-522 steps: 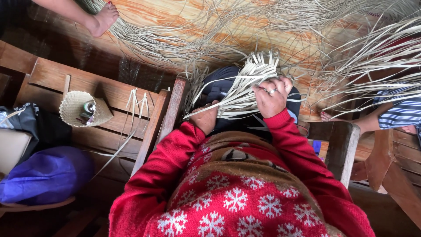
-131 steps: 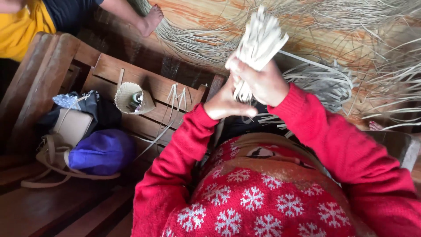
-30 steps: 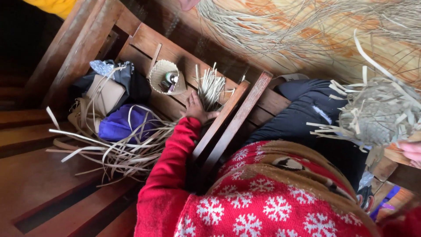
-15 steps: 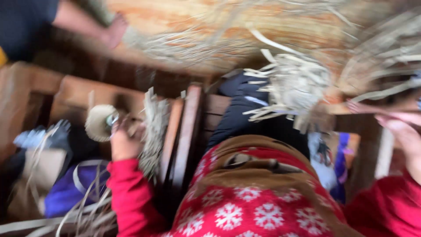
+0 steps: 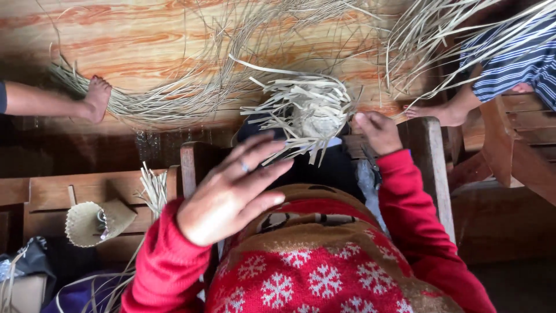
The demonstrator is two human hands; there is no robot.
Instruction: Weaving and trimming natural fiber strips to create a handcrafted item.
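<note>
A half-woven straw piece (image 5: 307,110) with loose pale strips sticking out lies on my dark-trousered lap. My left hand (image 5: 231,191), a ring on one finger, hovers in the air just below it, fingers spread and holding nothing. My right hand (image 5: 376,130) sits at the piece's right edge beside the chair's wooden arm (image 5: 428,168). Its fingers are curled, and whether they pinch a strip is hidden. Both of my sleeves are red, above a red snowflake sweater.
Long loose straw strands (image 5: 191,93) cover the wood-pattern floor. Another person's bare foot (image 5: 95,98) rests at the left, and a second person's foot (image 5: 440,113) under a striped garment at the right. A small woven basket (image 5: 87,223) and strip bundle (image 5: 153,188) sit on the bench.
My left hand has left the bench at the left and risen to the middle, open. My right hand has moved in to the woven piece's edge. The view has swung right.
</note>
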